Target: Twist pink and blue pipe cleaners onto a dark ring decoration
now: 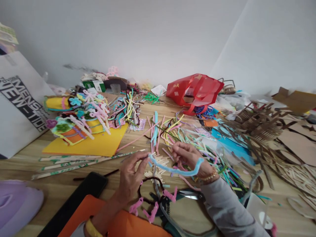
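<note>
Between thumb and forefinger of my left hand (pixel 132 171) is the end of a light blue pipe cleaner (pixel 172 170). It sags in a curve to the right, and its bent-up far end passes in front of my right wrist. My right hand (pixel 186 154) has its fingers pinched together; what they hold, if anything, is too small to make out. Below the hands lies a ring of dark brown pipe cleaner (pixel 145 199) with pink coiled pieces (pixel 151 212) on it. Scissors with dark handles (pixel 191 195) lie beside it, and dark green-handled pliers (pixel 164 210) are partly covered.
Loose pipe cleaners (pixel 155 128) and short wooden sticks (pixel 156 171) cover the middle. Decorated craft pieces (pixel 81 115) rest on yellow sheets (pixel 86 144) at left. A red bag (pixel 195 90) stands behind; brown woven baskets (pixel 264 121) are right. A black phone-like slab (pixel 79 200) lies front left.
</note>
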Demonstrator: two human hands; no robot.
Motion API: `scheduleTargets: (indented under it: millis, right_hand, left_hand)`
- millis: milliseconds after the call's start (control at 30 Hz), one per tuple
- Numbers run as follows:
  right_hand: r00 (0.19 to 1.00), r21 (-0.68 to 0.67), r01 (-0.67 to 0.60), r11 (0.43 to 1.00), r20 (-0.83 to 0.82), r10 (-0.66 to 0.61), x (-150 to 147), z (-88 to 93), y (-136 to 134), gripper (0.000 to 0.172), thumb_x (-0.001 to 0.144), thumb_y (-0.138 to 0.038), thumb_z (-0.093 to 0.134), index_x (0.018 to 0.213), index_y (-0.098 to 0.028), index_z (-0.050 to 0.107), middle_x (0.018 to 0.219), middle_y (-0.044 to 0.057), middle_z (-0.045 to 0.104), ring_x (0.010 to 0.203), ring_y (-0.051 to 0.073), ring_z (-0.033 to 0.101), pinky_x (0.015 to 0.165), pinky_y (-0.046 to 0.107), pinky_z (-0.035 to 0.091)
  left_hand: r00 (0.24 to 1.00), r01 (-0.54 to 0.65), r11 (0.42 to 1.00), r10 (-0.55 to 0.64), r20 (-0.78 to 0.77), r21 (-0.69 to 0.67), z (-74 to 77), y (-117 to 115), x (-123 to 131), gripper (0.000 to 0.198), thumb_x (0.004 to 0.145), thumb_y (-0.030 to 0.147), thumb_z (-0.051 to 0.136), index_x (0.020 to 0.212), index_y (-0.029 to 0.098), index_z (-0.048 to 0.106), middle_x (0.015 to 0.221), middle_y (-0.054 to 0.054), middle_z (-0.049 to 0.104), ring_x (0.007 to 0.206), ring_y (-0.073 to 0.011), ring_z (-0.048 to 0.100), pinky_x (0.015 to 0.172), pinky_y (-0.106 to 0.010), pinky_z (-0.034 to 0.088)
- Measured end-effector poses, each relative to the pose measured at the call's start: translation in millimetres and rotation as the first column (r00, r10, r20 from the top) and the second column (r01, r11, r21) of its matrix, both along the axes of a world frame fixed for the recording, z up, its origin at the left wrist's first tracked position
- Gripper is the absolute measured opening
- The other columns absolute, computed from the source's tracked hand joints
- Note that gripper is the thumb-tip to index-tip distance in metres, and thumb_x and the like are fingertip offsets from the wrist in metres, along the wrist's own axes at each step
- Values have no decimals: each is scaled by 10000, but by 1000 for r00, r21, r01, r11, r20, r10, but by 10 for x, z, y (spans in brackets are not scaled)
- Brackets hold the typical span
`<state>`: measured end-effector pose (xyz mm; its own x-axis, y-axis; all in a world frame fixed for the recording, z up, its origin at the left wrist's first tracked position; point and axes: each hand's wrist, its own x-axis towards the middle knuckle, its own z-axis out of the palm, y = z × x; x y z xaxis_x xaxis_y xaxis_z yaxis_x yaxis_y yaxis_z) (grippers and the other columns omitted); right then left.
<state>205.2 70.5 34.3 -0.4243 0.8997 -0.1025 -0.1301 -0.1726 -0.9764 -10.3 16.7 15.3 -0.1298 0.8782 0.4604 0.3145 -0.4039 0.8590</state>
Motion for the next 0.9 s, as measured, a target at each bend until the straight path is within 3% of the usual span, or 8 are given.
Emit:
scheduleTargets:
  millis: [67,267,533,733,900]
  right_hand:
    - [988,-13,-145,989,46,145,-99,-43,-78,329,822,-446,612,740,-128,613,627,3,576,470,66,489,421,165,390]
    - [944,-140,-322,936,-130,305,-339,-39,-301,414,876,-495,510,814,-111,652,628,21,592,472,73,532,421,175,398]
    - [941,-225,-279,934,-256,219,-426,-87,-324,279,783,-380,679,849,-137,560,658,-4,614,479,90,599,395,148,439]
    - [969,-132,-216,967,-151,196,-393,-97,-290,293,758,-394,696,851,-151,560,583,-39,573,446,71,528,394,153,420]
    - [980,21,-197,980,40,196,-357,-20,-267,297,787,-430,652,845,-155,556,604,-43,551,451,68,490,443,183,407]
  left_hand:
    - [996,5,997,3,-94,81,13,-8,15,105,833,192,545,876,194,642,866,-36,699,816,-168,648,776,-276,509]
    - [929,173,915,-29,-369,364,-40,11,36,220,823,43,529,957,187,627,825,-48,699,802,-154,641,760,-276,512]
    - [846,205,906,25,-532,369,-56,11,24,224,844,60,505,995,174,623,807,-69,707,804,-175,650,758,-300,518]
    - [908,174,965,-81,-411,194,-95,-4,64,141,864,136,509,923,193,624,799,-42,697,768,-159,650,750,-270,495]
    - [959,188,974,-210,-188,-129,-5,-8,72,99,852,235,540,831,183,622,768,-9,668,718,-146,616,686,-242,462]
